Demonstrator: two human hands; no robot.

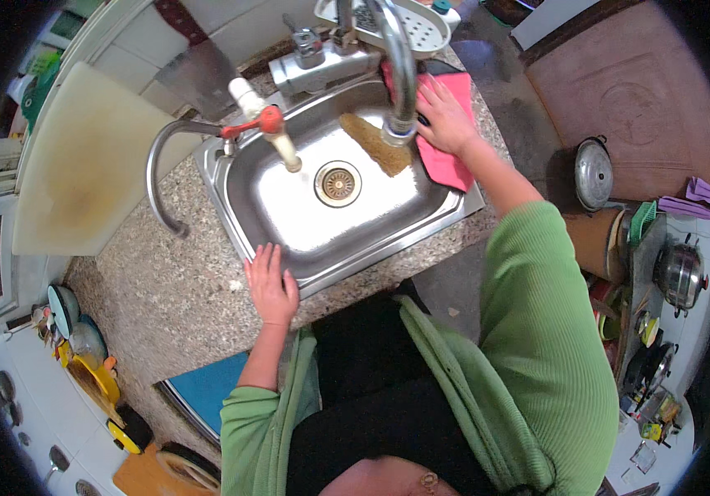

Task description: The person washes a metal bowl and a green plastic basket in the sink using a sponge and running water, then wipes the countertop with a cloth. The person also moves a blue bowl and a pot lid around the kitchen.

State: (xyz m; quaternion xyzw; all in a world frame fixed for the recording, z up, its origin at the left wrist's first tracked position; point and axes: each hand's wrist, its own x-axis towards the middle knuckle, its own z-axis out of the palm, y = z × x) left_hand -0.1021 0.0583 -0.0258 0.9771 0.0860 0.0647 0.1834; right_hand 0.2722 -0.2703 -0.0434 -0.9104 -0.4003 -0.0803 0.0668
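Note:
A stainless-steel sink basin (268,211) with a drain strainer (338,184) is set in a speckled stone countertop (162,297). My right hand (445,118) lies over a pink cloth (448,164) with dark edges, pressing it on the basin's right rim. Part of the cloth is hidden behind the chrome gooseneck faucet (399,56). My left hand (273,285) rests flat and empty on the front left rim. Inside the basin, near the cloth, lies a brown rough-textured sponge or scrubber (370,142).
A plastic tap with a red lever (271,119) and a curved metal spout (155,167) stand at the left rim. A white cutting board (75,180) and a cleaver (196,77) lean behind. A perforated white tray (423,31) sits beyond the faucet. A lidded pot (593,173) stands right.

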